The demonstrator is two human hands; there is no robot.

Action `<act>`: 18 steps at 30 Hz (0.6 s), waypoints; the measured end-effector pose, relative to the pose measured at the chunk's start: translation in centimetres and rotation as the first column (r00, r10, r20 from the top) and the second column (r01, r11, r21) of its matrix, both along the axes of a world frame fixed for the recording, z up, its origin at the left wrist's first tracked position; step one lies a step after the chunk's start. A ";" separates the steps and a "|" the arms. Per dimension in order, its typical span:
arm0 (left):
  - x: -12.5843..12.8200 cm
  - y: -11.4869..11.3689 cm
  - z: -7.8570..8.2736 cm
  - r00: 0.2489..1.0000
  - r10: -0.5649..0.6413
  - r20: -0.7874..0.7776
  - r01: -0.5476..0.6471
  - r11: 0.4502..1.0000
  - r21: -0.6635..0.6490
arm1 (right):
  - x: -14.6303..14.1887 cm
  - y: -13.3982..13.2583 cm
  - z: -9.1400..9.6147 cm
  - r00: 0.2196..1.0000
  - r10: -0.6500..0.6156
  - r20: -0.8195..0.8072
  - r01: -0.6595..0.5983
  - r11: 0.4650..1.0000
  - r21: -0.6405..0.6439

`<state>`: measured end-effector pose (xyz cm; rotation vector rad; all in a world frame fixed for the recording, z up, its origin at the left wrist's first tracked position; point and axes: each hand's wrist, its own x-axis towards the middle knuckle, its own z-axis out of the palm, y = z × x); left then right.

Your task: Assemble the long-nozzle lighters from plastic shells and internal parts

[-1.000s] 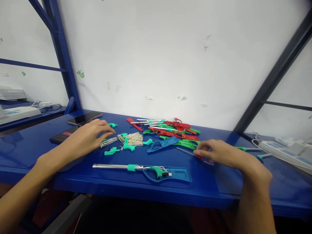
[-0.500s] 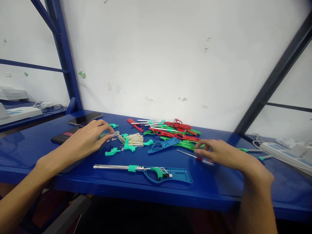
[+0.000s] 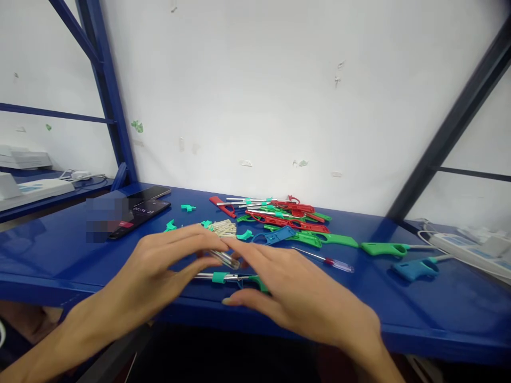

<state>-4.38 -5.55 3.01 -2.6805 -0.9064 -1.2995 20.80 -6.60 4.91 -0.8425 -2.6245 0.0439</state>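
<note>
My left hand [image 3: 171, 258] pinches a small clear and metallic tube-like piece [image 3: 225, 259] between thumb and fingers. Reaching in from the other side, my right hand [image 3: 289, 282] has its thumb spread from its fingers; the fingertips are at the piece, and whether they touch it I cannot tell. Beneath both hands lies a partly built stick lighter [image 3: 219, 277] with a metal tube and teal collar, its blue casing mostly hidden. Cream-coloured slim parts [image 3: 225, 227] and teal triggers [image 3: 245, 234] lie just beyond.
Red and green lighter casings [image 3: 287, 218] are heaped by the wall, with a blue casing half [image 3: 275, 234] in front. A screwdriver [image 3: 327, 260] lies right of my hands. Farther right are a green lighter [image 3: 383, 249] and a blue lighter [image 3: 415, 268]. Phones [image 3: 139, 217] lie left.
My left hand has carried the small piece rightward and nearer. My right hand has left the screwdriver on the table and come across to meet the left.
</note>
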 end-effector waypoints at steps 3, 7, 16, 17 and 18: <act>0.6 -0.5 -0.3 0.999 0.011 0.031 -0.011 1.000 -0.019 | -0.6 0.4 -0.6 1.000 0.015 0.015 -0.016 0.997 0.077; -2.3 1.2 0.6 0.967 0.217 -0.136 -0.226 0.973 -0.054 | 1.4 1.4 -0.4 0.997 -0.003 -0.075 0.017 0.982 0.186; -9.7 8.5 -0.2 0.842 0.406 -0.354 -0.497 0.840 -0.218 | 6.0 3.3 1.0 0.912 -0.188 -0.363 0.304 0.907 0.293; -9.6 8.7 -0.6 0.848 0.394 -0.355 -0.487 0.843 -0.229 | 6.1 3.5 1.0 0.910 -0.192 -0.368 0.310 0.903 0.297; -9.5 8.9 -0.9 0.854 0.381 -0.355 -0.477 0.845 -0.241 | 6.1 3.5 1.0 0.909 -0.192 -0.369 0.311 0.902 0.298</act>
